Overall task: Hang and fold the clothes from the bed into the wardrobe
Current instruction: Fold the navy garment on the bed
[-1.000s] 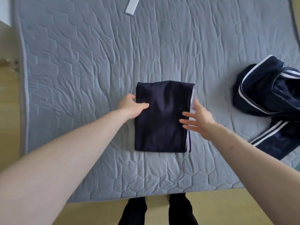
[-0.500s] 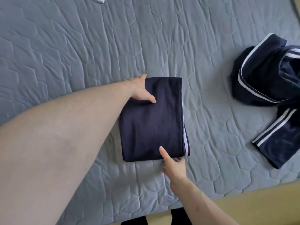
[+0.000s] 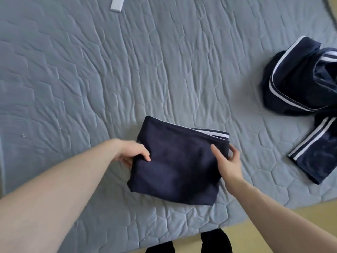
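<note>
A folded navy garment (image 3: 176, 161) with a white stripe along its far edge lies near the front edge of the grey quilted bed (image 3: 127, 70). My left hand (image 3: 133, 152) grips its left side, thumb on top and fingers under the cloth. On the right side, my right hand (image 3: 226, 161) holds the fold the same way, thumb above and fingers curled beneath. The near part of the bundle looks slightly lifted off the bed. A second navy garment (image 3: 300, 79) with white stripes lies crumpled at the right.
A white flat strip (image 3: 116, 4) lies at the far edge of the bed. Yellowish floor (image 3: 273, 225) shows at the bottom right. My dark-clothed legs (image 3: 215, 241) stand against the bed's front edge.
Both hands have moved from the garment's top and bottom edges to its left and right sides and closed on it. The bundle has turned and shifted toward me.
</note>
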